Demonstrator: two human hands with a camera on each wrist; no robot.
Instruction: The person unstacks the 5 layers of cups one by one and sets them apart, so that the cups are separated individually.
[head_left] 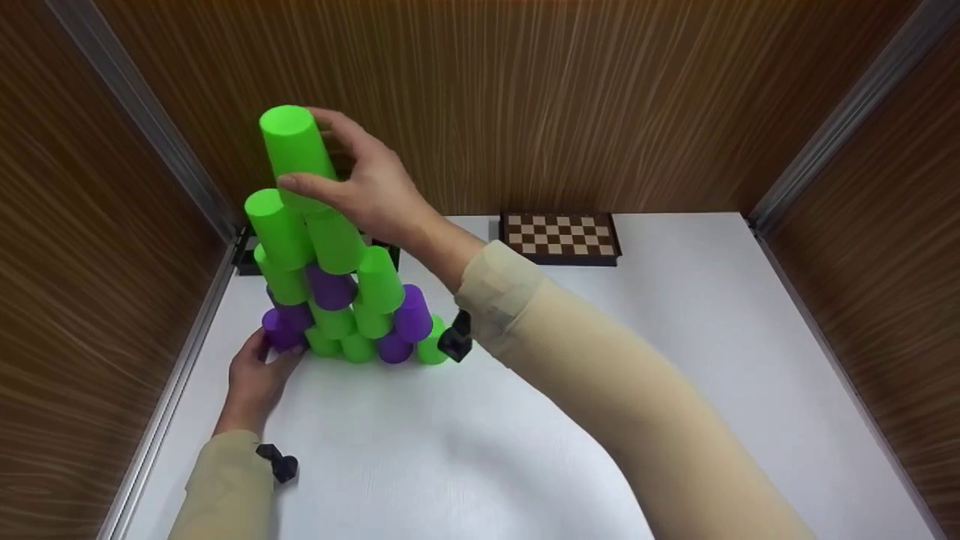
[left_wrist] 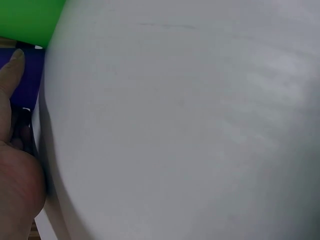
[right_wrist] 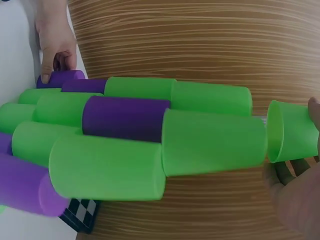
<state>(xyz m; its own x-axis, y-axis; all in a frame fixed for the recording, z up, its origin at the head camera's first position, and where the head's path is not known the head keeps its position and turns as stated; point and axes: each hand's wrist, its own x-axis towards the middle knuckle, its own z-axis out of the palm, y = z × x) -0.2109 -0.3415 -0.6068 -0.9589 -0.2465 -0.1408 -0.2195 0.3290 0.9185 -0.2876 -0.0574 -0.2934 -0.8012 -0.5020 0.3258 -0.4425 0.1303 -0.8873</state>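
An upside-down green cup [head_left: 292,150] is held by my right hand [head_left: 382,184], thumb on the near side and fingers behind. It hovers over two green cups [head_left: 279,229] that form the top row of a stacked cup pyramid; the right wrist view shows a narrow gap between the held cup [right_wrist: 295,131] and that row. Green and purple cups, all inverted, make up the rows below. At the bottom left corner, my left hand [head_left: 255,379] grips a purple cup [head_left: 277,330] between thumb and fingers. The left wrist view catches only the thumb on this purple cup [left_wrist: 30,75].
A brown checkered board [head_left: 559,236] lies at the back of the white table [head_left: 675,337]. Another dark board [head_left: 246,255] is partly hidden behind the pyramid. Wood-grain panels [head_left: 525,105] enclose the back and both sides.
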